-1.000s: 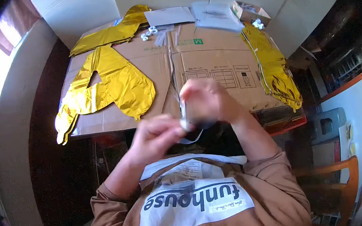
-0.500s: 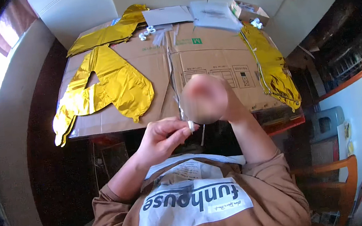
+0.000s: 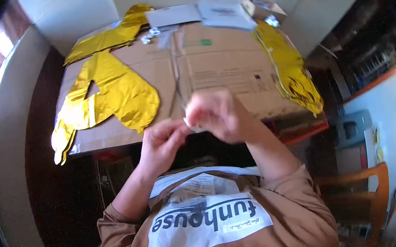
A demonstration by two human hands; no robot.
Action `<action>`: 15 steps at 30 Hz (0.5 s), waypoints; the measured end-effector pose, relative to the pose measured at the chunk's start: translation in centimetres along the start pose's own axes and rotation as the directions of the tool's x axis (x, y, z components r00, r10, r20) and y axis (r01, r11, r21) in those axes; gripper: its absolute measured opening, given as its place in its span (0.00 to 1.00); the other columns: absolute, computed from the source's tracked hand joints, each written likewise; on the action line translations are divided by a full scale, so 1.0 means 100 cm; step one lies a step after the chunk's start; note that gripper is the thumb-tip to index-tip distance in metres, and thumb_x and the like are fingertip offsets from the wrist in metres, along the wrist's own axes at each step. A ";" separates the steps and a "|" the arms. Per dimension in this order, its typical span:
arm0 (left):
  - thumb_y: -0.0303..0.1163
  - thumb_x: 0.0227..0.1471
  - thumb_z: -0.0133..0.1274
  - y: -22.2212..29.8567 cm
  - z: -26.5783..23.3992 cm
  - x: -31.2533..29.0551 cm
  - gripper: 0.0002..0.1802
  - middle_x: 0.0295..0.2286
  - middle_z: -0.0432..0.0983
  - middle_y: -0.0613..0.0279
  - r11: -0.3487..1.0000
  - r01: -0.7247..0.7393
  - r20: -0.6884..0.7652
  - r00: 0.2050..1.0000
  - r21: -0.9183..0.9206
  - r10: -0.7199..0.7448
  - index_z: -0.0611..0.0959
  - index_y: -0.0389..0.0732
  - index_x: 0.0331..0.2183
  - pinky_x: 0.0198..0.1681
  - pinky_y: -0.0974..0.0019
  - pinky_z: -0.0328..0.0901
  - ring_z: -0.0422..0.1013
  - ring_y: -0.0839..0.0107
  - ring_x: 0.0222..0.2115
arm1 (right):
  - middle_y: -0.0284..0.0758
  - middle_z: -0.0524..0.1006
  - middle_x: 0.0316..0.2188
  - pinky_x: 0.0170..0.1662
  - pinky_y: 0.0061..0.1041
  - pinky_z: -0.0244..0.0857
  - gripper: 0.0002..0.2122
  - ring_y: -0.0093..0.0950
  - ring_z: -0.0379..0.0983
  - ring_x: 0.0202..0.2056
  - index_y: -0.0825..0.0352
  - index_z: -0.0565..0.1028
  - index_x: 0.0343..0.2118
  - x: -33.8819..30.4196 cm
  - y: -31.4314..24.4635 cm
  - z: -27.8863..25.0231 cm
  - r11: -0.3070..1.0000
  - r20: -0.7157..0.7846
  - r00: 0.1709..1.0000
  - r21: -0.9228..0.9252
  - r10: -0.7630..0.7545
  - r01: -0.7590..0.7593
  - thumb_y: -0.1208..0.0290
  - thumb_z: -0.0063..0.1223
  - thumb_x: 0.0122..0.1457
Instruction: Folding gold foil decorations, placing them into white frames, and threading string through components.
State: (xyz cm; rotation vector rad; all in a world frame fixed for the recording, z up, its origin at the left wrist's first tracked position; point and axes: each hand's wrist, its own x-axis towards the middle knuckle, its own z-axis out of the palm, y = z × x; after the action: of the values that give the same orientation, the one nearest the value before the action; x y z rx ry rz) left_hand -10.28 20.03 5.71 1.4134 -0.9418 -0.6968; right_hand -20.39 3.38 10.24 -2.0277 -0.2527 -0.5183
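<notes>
Above my lap, at the near edge of the cardboard-covered table, my two hands meet at a small white coil, which looks like wound ribbon. My left hand pinches it between thumb and fingertips. My right hand curls round its other side, thumb and fingers drawn together; motion blurs them and hides part of the coil. Left of my hands a flat gold foil balloon with a hole in it lies on the cardboard.
More flat gold foil balloons lie at the back left and along the right edge. Small white rolls, white sheets, clear plastic bags and an open box line the back. A wooden chair stands at right.
My right hand has come left and turned, its fingers now curled at the white coil. My left hand has shifted slightly left, still pinching. The whole view has moved a little.
</notes>
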 end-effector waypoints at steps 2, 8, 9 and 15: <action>0.28 0.54 0.53 0.016 0.007 -0.009 0.10 0.25 0.74 0.67 0.976 0.020 0.081 0.997 -0.216 -0.003 0.82 0.31 0.35 0.27 0.78 0.61 0.67 0.82 0.25 | 0.33 0.73 0.22 0.29 0.24 0.64 0.05 0.23 0.71 0.27 0.67 0.73 0.27 0.003 0.019 -0.005 0.998 -0.120 0.993 -0.055 0.025 -0.032 0.73 0.49 0.58; 0.29 0.54 0.53 -0.025 0.002 -0.001 0.10 0.24 0.73 0.70 0.950 -0.003 -0.119 0.992 -0.311 -0.036 0.82 0.33 0.36 0.29 0.79 0.59 0.66 0.82 0.24 | 0.36 0.72 0.22 0.31 0.27 0.64 0.06 0.32 0.72 0.26 0.65 0.72 0.27 -0.017 0.010 0.014 0.993 -0.095 0.989 -0.039 -0.111 0.107 0.70 0.51 0.57; 0.28 0.53 0.53 -0.017 0.011 -0.007 0.09 0.23 0.73 0.69 0.982 0.088 -0.058 0.993 -0.170 -0.099 0.82 0.33 0.36 0.27 0.79 0.58 0.65 0.82 0.24 | 0.36 0.72 0.22 0.30 0.27 0.64 0.06 0.32 0.72 0.26 0.65 0.73 0.27 -0.018 0.014 0.004 0.987 -0.147 0.982 -0.125 -0.119 0.101 0.70 0.51 0.57; 0.30 0.54 0.53 -0.005 0.029 0.012 0.10 0.30 0.77 0.61 0.866 -0.008 -0.294 0.942 -0.500 -0.161 0.81 0.32 0.35 0.33 0.76 0.61 0.67 0.79 0.26 | 0.36 0.73 0.21 0.30 0.28 0.65 0.04 0.30 0.74 0.27 0.65 0.73 0.27 -0.039 0.023 0.023 0.992 -0.151 0.981 -0.063 -0.120 0.111 0.71 0.54 0.56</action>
State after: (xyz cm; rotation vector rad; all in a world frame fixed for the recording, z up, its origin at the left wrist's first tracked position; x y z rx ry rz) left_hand -12.11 17.49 5.12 1.0615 -0.3995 -0.6772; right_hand -22.38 4.43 5.71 -2.0212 -0.2654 -0.7593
